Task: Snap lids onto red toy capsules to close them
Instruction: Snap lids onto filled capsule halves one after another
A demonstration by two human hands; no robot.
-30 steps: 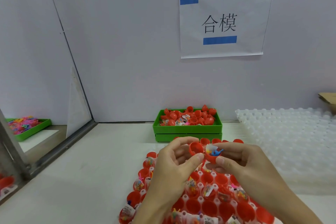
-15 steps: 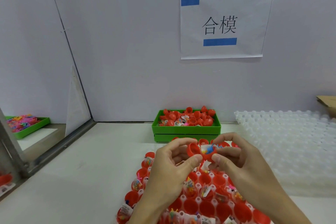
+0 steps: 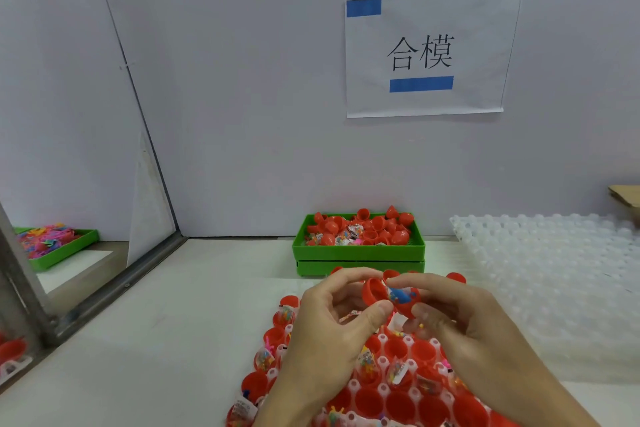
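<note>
My left hand [image 3: 332,319] pinches a red lid [image 3: 373,290] between thumb and forefinger. Against it, my right hand [image 3: 460,319] holds a red capsule half [image 3: 404,303] with a blue toy showing inside. The two halves meet at an angle above the tray, with a gap still open on top. Below my hands lies a white holder tray [image 3: 382,362] full of open red capsule halves, several with small bagged toys in them.
A green bin [image 3: 358,251] of loose red lids and capsules stands against the back wall. A stack of clear empty trays [image 3: 547,274] lies to the right. At the far left sits another green bin [image 3: 57,246] of pink toys behind a metal frame [image 3: 114,291].
My hands have brought the lid and the capsule half closer together, and the lid now covers more of the toy. Both hands stayed over the tray.
</note>
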